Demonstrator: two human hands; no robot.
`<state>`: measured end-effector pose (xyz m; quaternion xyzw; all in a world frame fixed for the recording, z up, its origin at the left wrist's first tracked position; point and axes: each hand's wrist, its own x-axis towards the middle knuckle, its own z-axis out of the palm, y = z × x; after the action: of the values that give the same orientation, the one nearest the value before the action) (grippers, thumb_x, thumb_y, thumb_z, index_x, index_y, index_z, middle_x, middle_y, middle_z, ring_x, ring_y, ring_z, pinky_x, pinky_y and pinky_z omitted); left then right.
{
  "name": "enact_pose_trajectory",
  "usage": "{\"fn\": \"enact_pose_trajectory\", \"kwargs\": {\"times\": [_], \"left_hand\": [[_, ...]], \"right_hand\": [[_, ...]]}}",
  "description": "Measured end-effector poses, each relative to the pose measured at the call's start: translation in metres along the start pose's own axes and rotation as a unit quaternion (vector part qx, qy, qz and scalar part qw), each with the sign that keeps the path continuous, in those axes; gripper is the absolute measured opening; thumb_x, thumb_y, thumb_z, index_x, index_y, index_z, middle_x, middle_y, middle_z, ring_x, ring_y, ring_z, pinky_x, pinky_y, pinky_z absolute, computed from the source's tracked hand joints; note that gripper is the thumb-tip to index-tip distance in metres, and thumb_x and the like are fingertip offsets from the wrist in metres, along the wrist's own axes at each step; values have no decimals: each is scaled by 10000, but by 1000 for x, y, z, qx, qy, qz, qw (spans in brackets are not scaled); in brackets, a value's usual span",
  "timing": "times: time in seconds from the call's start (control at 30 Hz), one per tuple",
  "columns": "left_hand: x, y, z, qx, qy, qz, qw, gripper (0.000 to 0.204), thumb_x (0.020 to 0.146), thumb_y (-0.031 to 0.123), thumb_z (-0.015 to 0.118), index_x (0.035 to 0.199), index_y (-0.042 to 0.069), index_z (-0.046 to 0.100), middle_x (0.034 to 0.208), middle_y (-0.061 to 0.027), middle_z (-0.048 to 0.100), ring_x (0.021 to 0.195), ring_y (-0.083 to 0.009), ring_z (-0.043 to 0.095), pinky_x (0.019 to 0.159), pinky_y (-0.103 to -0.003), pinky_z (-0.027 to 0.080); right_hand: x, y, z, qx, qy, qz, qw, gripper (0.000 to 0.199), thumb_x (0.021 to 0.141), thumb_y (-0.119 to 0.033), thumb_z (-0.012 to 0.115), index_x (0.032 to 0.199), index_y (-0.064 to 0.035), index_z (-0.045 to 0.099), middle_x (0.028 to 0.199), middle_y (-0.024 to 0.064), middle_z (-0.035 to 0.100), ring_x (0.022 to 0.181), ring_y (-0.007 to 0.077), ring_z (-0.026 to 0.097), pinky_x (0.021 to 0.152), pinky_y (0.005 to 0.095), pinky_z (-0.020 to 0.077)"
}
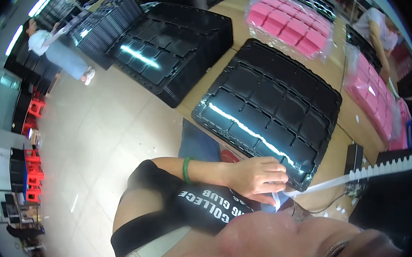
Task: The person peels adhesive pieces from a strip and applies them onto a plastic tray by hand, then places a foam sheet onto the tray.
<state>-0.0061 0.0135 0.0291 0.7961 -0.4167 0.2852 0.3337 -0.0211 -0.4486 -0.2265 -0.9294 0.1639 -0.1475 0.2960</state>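
Workroom floor (98, 130): pale tiles, red stools (33, 174) at the left; far off I see a standing person (54, 46).
Brown bench (241, 23): carries two groups of black trays, the left one a tall stack (178, 40).
Near black tray (272, 98): lies before the worker, shallow rectangular pockets upward, glare across it.
Left hand (258, 177): fingers pinched on a small translucent strip (276, 200), just beside the tray's near corner; from here I can't tell whether they touch.
Right hand: out of my view.
Notched white band (390, 165): runs rightward from near the hand.
Pink slabs (292, 20): film-wrapped, beyond the tray.
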Motion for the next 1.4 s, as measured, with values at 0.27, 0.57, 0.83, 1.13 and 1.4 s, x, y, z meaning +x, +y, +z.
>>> {"fn": "enact_pose_trajectory", "kwargs": {"times": [0.27, 0.57, 0.83, 1.13, 1.4], "left_hand": [[-65, 8, -26, 32, -3, -56, 998, 223, 882, 149, 731, 1038, -6, 693, 813, -57, 656, 666, -174, 610, 459, -271, 462], [-262, 93, -106, 142, -256, -663, 689, 229, 946, 249, 580, 1100, 130, 700, 969, -88, 713, 917, -288, 672, 752, -427, 557], [-440, 150, -36, -86, -433, -735, 514, 400, 935, 388, 610, 1204, 99, 674, 1157, -166, 699, 1105, -367, 649, 944, -446, 505], [-364, 113, -49, -71, -323, -786, 522, 431, 966, 421, 563, 1252, 111, 647, 1142, -133, 710, 1083, -332, 660, 933, -421, 507], [-373, 114, -43, -49, -284, -825, 486, 579, 959, 432, 592, 1417, 95, 483, 1151, -141, 707, 1076, -333, 665, 911, -423, 514]], "right_hand": [[69, -58, 85, 10, -129, -117, 985, 215, 890, -230, 714, 912, -17, 694, 838, 106, 712, 749, 253, 677, 677, 379, 547], [65, -82, 137, -6, -220, -150, 964, 211, 890, -228, 711, 909, -18, 698, 832, 106, 714, 740, 248, 678, 670, 376, 548], [63, -122, 179, -23, -282, -191, 940, 208, 890, -227, 708, 906, -19, 702, 826, 105, 716, 732, 245, 680, 664, 373, 549], [71, -150, 198, -70, -344, -242, 905, 205, 891, -225, 706, 903, -21, 707, 819, 104, 718, 723, 241, 681, 658, 370, 550], [80, -190, 225, -83, -369, -279, 882, 203, 891, -224, 703, 900, -22, 711, 813, 104, 720, 715, 237, 683, 652, 368, 551]]}}
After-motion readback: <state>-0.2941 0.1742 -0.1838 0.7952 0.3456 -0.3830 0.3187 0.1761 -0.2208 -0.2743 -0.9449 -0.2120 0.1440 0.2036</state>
